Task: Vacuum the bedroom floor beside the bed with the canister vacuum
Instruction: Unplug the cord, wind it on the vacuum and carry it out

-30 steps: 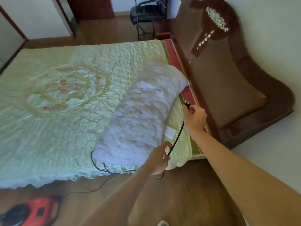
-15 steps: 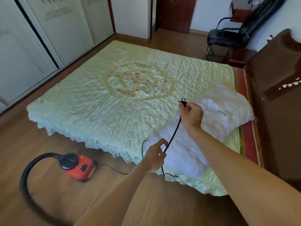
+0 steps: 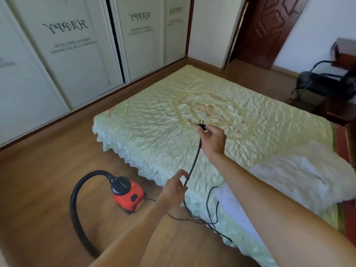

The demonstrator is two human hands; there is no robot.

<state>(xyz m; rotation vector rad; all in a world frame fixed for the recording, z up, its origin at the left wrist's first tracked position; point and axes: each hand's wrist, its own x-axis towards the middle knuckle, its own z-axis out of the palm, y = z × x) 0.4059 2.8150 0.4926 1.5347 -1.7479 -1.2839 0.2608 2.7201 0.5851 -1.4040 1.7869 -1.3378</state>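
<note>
A small red canister vacuum [image 3: 128, 195] with a black top stands on the wooden floor [image 3: 48, 170] next to the bed [image 3: 154, 132]. Its thick black hose [image 3: 77, 209] arcs up and curves down to the lower left. My right hand [image 3: 212, 138] is shut on the plug [image 3: 201, 124] of the black power cord [image 3: 194, 162], held over the bedspread with the prongs up. My left hand [image 3: 175, 187] pinches the same cord lower down. The rest of the cord loops over the bed's edge and runs along the floor to the vacuum.
A white pillow [image 3: 300, 176] lies at the bed's right end. White sliding wardrobe doors [image 3: 77, 45] line the far left wall. A dark wooden door [image 3: 267, 26] stands at the back, and a black chair [image 3: 323, 83] sits by a dark wooden cabinet at the right.
My view has swung left from the headboard towards the wardrobe. Both hands kept hold of the cord and moved left over the bed with the plug. The vacuum and its hose came into full view.
</note>
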